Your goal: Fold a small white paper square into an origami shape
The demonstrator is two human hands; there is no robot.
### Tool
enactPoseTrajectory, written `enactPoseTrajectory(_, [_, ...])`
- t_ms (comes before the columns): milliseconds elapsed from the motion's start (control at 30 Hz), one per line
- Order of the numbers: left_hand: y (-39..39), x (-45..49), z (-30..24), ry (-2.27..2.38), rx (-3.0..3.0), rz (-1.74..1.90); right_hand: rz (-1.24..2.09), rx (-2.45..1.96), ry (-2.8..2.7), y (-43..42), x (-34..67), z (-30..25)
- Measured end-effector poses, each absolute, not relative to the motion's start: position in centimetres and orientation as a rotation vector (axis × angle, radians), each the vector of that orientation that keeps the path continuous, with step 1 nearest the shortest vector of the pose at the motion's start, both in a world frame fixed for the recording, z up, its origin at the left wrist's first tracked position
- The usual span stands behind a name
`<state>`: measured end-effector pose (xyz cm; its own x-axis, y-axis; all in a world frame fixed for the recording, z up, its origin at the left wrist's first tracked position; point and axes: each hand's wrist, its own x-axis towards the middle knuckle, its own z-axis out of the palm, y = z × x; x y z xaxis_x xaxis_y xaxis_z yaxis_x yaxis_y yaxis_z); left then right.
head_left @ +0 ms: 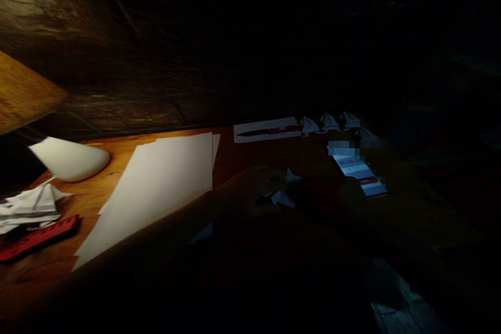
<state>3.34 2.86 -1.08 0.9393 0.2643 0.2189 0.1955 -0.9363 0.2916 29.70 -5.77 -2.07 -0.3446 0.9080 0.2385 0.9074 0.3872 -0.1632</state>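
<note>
In the dim middle of the table, my left hand [256, 185] reaches in from the lower left. Its fingers are closed on a small piece of folded white paper [282, 199], whose pale corners stick out beside the fingers. My right hand [350, 193] is a very dark shape at the lower left edge of a lit phone [358, 167]. It covers part of the screen edge; whether it touches the phone, and how its fingers are set, is lost in shadow. A timer readout and a red button show on the screen.
White paper sheets [168, 167] lie left of centre. Behind are a red-handled knife [270, 131] on a paper strip and several folded paper shapes [329, 122]. At left are a lamp base [74, 159], crumpled paper [35, 206] and a red slotted object [41, 237]. A wall stands behind.
</note>
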Motion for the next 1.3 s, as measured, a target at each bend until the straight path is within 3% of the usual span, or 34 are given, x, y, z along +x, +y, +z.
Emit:
enactPoseTrajectory(567, [2.8, 3.4, -1.2, 0.329, 2.9, 0.361, -0.175, -1.532, -2.47, -5.8, 29.4, -2.0])
enactPoseTrajectory(1300, [2.4, 3.8, -0.8, 0.34, 2.902, 0.365, 0.056, -1.59, -2.652, -5.7, 29.0, -0.2])
